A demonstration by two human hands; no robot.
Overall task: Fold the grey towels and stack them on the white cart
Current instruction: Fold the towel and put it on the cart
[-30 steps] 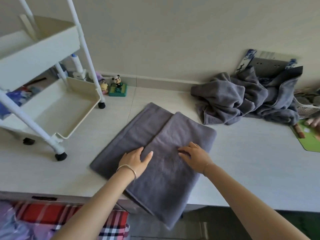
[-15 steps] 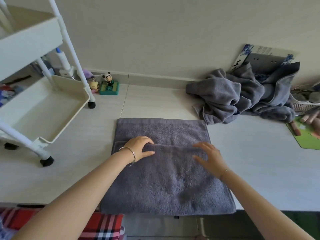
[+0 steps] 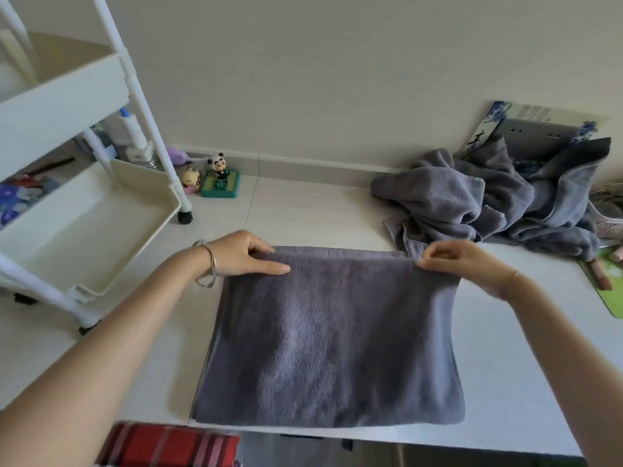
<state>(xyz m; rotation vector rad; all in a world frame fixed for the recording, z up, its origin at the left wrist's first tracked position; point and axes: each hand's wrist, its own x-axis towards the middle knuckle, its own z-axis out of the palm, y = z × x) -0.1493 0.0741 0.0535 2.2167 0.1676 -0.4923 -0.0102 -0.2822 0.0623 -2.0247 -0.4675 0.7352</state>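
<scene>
Towel (image 3: 330, 338) now folded, both far corners pinched.

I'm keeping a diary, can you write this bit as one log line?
step: folding | left hand, right hand: pinch towel far corners | cart: no towels

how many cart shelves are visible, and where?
2. The upper shelf is at top left; the lower shelf sits below it, left of the folded towel. Any others would lie outside the view.
</scene>
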